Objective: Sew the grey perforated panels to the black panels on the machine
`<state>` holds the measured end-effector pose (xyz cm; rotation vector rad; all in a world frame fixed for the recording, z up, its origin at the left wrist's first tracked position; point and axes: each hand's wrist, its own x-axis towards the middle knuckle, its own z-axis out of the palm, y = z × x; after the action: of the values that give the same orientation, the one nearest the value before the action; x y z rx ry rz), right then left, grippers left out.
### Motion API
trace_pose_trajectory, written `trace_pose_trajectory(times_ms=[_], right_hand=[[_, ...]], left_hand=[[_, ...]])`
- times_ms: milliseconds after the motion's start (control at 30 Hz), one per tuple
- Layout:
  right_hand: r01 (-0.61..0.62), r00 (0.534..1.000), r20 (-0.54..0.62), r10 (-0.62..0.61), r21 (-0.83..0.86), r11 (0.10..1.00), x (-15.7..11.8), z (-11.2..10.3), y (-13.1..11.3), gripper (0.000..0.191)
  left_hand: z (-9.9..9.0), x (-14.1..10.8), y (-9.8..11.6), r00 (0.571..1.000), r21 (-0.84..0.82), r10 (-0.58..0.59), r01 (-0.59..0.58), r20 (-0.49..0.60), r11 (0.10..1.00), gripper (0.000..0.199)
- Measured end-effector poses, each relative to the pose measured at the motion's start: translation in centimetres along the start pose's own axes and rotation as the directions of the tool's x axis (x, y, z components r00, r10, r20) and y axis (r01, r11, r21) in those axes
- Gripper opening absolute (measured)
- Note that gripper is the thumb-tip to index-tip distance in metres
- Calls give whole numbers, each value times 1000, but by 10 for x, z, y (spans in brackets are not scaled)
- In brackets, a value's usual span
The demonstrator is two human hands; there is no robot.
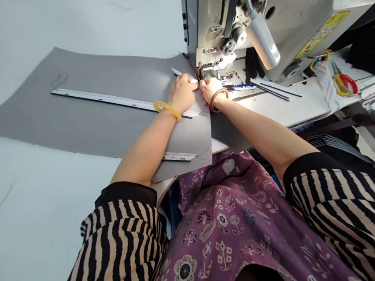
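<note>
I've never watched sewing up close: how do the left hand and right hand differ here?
The left hand lies on the grey sheet, while the right hand is by its edge. The left hand has a yellow bangle at its wrist; the right hand, a brown bangle. Both are close to the sewing machine.

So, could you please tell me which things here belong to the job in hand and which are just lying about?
In use, it seems: grey fabric panel; long white black-edged strip on it; pale metal sewing machine.

Apparently lying about: red-and-yellow-handled scissors; thin black strips.
</note>
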<state>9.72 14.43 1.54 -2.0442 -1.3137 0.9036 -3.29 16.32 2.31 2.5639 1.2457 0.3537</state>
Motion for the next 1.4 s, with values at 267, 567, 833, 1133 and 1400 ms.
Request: trace_pose_trajectory(times_ms=[267,567,833,1133,1400], right_hand=[[32,999,-4,-32,-134,991,-19,-7,-7,36],[60,985,170,-13,-279,958,-52,-40,-10,20],[301,853,28,-521,-843,447,-73,-106,88,24],[602,601,284,-747,-775,190,-57,-93,88,30],[733,578,361,-732,-624,271,-37,-75,75,31]], left_hand=[[5,1,0,1000,-5,-7,6,-3,1000,39],[4,-2,-1,998,50,42,-41,-38,998,39],[3,3,-2,997,33,16,-14,-71,999,36],[3,27,13,988,145,-143,151,-66,978,33],[0,24,8,1000,151,-17,14,24,988,34]])
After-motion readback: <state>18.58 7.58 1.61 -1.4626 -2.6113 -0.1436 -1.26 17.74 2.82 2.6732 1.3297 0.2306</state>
